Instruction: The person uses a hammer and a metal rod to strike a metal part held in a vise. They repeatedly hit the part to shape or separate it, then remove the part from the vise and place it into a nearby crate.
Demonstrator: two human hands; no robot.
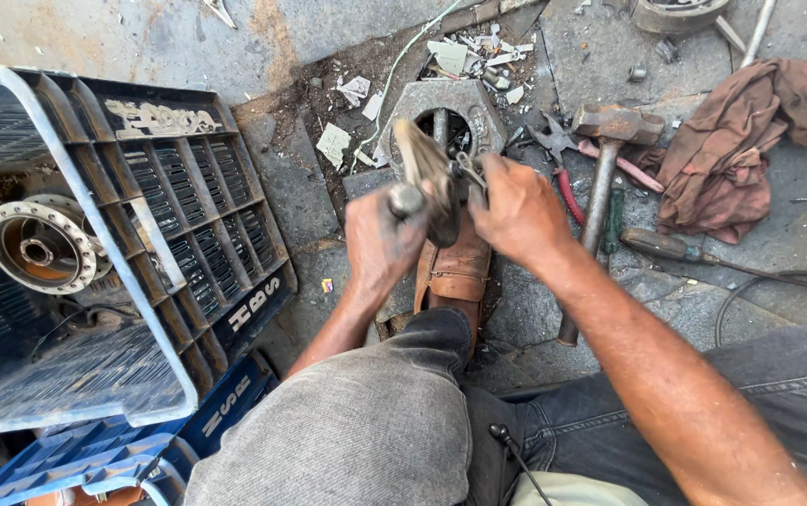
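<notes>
My left hand (380,242) is closed around a grimy tool with a round metal end (406,200). My right hand (519,211) grips a dark metal piece pressed against a curved, tan brake-shoe-like part (422,157). Both hands meet over my brown leather shoe (455,272), above the paved ground. What lies between the palms is mostly hidden by the fingers. Just beyond the hands sits a grey metal plate with a round hole (478,101).
A hammer (600,169) lies right of my hands, with red-handled pliers (565,183), a screwdriver (671,246) and a brown rag (732,150) nearby. A dark plastic crate (188,197) holding a wheel hub (38,248) stands left, over a blue crate (94,450). Paper scraps litter the ground.
</notes>
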